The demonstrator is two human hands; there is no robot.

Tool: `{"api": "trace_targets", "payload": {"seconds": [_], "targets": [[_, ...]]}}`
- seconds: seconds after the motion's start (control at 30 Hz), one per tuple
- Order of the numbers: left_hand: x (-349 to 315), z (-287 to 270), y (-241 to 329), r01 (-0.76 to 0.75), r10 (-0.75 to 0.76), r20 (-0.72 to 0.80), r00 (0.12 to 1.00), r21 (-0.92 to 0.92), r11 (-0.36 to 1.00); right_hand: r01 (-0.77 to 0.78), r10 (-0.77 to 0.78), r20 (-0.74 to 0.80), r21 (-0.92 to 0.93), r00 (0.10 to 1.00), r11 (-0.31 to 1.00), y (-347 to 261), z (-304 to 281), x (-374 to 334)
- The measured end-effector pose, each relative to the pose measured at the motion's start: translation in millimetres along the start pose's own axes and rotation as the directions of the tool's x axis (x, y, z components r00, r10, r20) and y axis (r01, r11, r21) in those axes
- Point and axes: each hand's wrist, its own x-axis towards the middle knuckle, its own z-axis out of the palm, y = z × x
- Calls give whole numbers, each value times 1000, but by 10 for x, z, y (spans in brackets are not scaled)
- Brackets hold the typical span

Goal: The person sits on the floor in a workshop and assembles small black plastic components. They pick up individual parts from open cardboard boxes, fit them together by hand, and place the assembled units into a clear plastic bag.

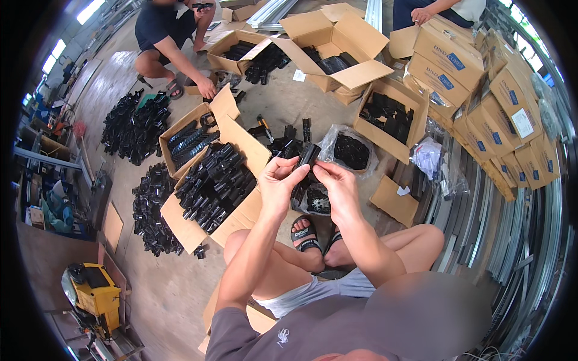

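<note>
Raised above my feet, my left hand (282, 180) is closed on a short black plastic or metal part (309, 154), gripping it between thumb and fingers. From the other side my right hand (336, 182) pinches at its lower end; any small piece between those fingertips is too small to make out. Beneath the hands sits a clear bag of small parts (317, 200), partly covered by them. Just beyond lies another open bag of small black pieces (351, 150). At my left, an open carton (263, 147) is heaped with similar black parts (218, 186).
Loose piles of black parts (137, 126) lie on the floor to the left. Open cartons (394, 141) stand ahead and right. Stacked boxes (448, 60) and long metal profiles (481, 210) line the right. A co-worker's hand (206, 88) reaches down at far left; another person (433, 12) sits far right.
</note>
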Motion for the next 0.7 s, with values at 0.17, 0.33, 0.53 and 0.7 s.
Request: {"api": "trace_targets", "payload": {"seconds": [0.17,0.33,0.53,0.7], "targets": [[-2,3,-21,-4,4,-15,1000,15,1000,-26,27,-18,53,999,998,-16,2,10],[-3,26,-17,-20,20,-23,1000,12,1000,3,-3,-23,20,1000,1000,48,-4,31],[-19,27,-3,9,-9,-22,1000,-20,1000,229,-240,-16,-239,971,944,95,-8,41],[2,16,-22,19,-19,-30,999,-6,1000,206,-213,-13,-210,977,956,60,2,-8]]}}
